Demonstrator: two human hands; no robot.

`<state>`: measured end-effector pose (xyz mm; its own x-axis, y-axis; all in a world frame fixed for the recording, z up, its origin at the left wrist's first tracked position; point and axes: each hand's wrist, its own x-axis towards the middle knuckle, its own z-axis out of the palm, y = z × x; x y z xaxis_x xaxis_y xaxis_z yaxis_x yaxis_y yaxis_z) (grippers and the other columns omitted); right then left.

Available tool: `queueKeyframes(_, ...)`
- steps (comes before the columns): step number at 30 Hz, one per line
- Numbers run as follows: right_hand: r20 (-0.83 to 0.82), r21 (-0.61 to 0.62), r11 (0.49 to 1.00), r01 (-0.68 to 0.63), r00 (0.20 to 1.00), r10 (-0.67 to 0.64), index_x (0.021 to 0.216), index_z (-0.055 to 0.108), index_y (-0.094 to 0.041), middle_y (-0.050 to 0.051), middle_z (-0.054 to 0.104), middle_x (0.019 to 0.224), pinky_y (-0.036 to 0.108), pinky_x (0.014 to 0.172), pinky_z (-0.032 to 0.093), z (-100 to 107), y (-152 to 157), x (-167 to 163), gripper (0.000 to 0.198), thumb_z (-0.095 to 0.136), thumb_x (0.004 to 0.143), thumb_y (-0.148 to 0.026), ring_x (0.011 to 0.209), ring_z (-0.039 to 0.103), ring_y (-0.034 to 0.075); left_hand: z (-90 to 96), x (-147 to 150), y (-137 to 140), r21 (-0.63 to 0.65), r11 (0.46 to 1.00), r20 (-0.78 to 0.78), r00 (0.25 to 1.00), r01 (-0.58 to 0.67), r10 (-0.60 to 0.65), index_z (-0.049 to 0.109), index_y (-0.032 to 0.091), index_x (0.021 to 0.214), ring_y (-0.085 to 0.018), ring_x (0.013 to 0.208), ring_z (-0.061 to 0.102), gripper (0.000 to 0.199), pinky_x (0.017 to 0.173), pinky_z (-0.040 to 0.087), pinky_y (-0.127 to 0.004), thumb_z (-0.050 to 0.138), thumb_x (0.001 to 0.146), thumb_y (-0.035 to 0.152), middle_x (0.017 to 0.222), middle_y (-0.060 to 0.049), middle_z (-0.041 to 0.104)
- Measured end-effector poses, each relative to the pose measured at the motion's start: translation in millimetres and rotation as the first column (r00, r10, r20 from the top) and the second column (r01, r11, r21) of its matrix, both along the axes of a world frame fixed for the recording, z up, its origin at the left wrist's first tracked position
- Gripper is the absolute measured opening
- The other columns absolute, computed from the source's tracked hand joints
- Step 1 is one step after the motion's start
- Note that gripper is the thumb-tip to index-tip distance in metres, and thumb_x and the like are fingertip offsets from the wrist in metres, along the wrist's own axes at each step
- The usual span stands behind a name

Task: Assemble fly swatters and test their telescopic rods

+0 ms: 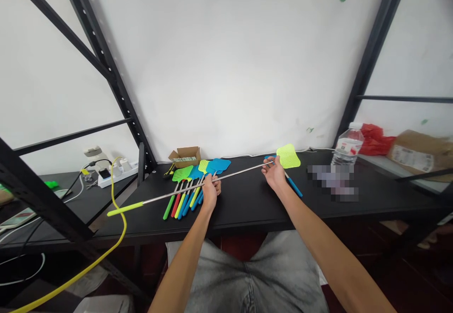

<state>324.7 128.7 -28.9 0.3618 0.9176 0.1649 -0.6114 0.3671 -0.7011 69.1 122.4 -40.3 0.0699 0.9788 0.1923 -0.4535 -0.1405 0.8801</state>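
Observation:
A yellow-green fly swatter [288, 156] with a long extended metal shaft stretches across the bench, tilted with its head up at the right and its handle down at the left. My left hand [210, 191] is closed around the middle of the shaft. Just below the head, my right hand [273, 173] grips the shaft between its fingers. Several shorter fly swatters [187, 192] in green, red, yellow and blue lie side by side, left of and partly behind my left hand. A blue-handled swatter [294, 187] lies beneath my right hand, mostly hidden by it.
An open cardboard box [185, 156] sits against the wall on the black bench [244, 204]. To the right stand a water bottle [348, 144], a red bag [375, 139] and a brown package [421, 155]. A yellow cable [122, 228] hangs over the left edge beside a power strip [118, 175].

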Motion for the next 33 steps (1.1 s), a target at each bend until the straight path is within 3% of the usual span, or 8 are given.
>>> queueKeyframes(7, 0.115, 0.002, 0.995, -0.097, 0.989, 0.096, 0.083, 0.056, -0.027, 0.002, 0.066, 0.080, 0.030, 0.053, 0.041, 4.5, -6.8, -17.1, 0.049, 0.049, 0.078, -0.076, 0.064, 0.059, 0.017, 0.0, 2.2, 1.0, -0.046, 0.997, -0.024, 0.998, 0.059, -0.060, 0.030, 0.023, 0.055, -0.005, 0.034, 0.018, 0.045, 0.034, 0.015, -0.018, 0.053, 0.081, 0.052, 0.043, 0.008, 0.023)
queueKeyframes(12, 0.141, -0.007, 0.993, -0.116, 0.983, 0.116, 0.085, 0.056, -0.027, 0.002, 0.068, 0.082, 0.030, 0.053, 0.042, 3.0, -5.9, -20.9, 0.049, 0.049, 0.078, -0.076, 0.065, 0.060, 0.018, -2.0, 3.1, 4.5, 0.028, 0.995, -0.120, 0.989, 0.094, -0.090, 0.030, 0.023, 0.053, -0.006, 0.033, 0.018, 0.046, 0.034, 0.014, -0.019, 0.049, 0.081, 0.055, 0.041, 0.008, 0.022)
queueKeyframes(29, 0.052, 0.022, 0.987, -0.158, 0.986, 0.156, 0.090, 0.063, -0.027, 0.002, 0.068, 0.081, 0.027, 0.053, 0.045, -3.1, 3.0, -22.2, 0.040, 0.055, 0.083, -0.066, 0.063, 0.060, 0.016, 4.6, 2.8, -2.8, 0.057, 0.986, -0.150, 0.977, 0.159, -0.149, 0.033, 0.022, 0.053, -0.007, 0.036, 0.022, 0.050, 0.037, 0.020, -0.021, 0.043, 0.086, 0.057, 0.045, 0.006, 0.024)
queueKeyframes(33, -0.069, 0.013, 0.993, -0.114, 0.991, 0.115, 0.087, 0.064, -0.024, 0.001, 0.065, 0.074, 0.025, 0.051, 0.046, -2.1, 5.2, -12.7, 0.036, 0.054, 0.087, -0.058, 0.055, 0.056, 0.012, 7.9, 2.5, -6.1, 0.036, 0.991, -0.141, 0.982, 0.129, -0.122, 0.034, 0.021, 0.054, -0.006, 0.037, 0.020, 0.051, 0.038, 0.022, -0.020, 0.044, 0.087, 0.059, 0.047, 0.007, 0.024)
